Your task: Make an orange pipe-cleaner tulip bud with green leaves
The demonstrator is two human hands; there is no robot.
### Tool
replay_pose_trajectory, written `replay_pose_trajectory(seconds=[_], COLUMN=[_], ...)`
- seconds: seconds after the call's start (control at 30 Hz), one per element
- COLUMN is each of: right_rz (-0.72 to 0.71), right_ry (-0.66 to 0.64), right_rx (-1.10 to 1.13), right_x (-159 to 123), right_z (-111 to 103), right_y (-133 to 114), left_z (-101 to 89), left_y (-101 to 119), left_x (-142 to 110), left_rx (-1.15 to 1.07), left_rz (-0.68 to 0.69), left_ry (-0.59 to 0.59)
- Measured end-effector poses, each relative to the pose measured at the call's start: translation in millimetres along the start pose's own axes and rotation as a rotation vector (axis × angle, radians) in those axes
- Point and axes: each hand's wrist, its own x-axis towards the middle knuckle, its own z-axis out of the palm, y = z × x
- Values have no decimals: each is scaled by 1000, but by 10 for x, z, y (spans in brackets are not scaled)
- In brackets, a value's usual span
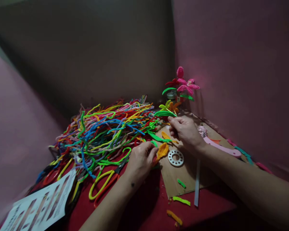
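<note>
My left hand [141, 158] is closed in a pinch at the near end of an orange pipe-cleaner petal [163, 150], which sticks out past its fingertips. Higher up and to the right, my right hand [186, 129] is closed around the lower end of a pipe-cleaner flower [175, 106] with orange and yellow-green petals and a long green leaf [164, 113]. The grip point is partly hidden by my fingers. Between the hands, another orange petal [165, 136] lies on the wooden board [166, 179], beside a white ring with holes [180, 161].
A large heap of coloured pipe cleaners [106, 128] spreads to the left. Scissors [102, 183] with yellow and orange handles lie by my left wrist. A pink glue gun [221, 147], a glue stick [197, 186], a printed sheet [42, 202] and pink flowers [188, 85] stand or lie around.
</note>
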Motion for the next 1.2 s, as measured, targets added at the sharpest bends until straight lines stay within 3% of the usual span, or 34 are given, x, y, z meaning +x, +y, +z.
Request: replay_pose_trajectory(seconds=[0.17,0.23,0.3,0.4,0.47,0.57,0.67,0.77,0.83,1.0,1.2], right_rz=[-276,-266,-232,-201,-200,-260,-382,-417,-448,-635,-553], right_ry=[-139,-273,-395,-490,-464,-236,-38,-117,-199,-353,-377], right_rx=[-1036,-1265,-1331,-1333,-1329,-1249,-890,-438,-314,-426,-431], right_x=[-4,-22,-34,-29,-8,34,42,-27,-110,-313,-318], right_z=[-54,-61,-59,-57,-70,-102,-106,-42,25,141,134], right_y=[24,21,35,81,104,86,28,10,38,126,68], left_z=[17,26,29,26,24,26,18,1,2,50,55], left_y=[-22,-29,-26,-14,-12,-20,-10,29,52,43,-36], left_x=[7,9,9,8,9,14,29,41,38,15,59], left_rx=[17,27,36,45,39,-40,-290,-648,-866,-1120,-1255], left_rz=[13,25,33,35,34,20,-102,-282,-344,-347,-376], left_ry=[47,40,35,37,41,48,32,-12,-39,-58,38])
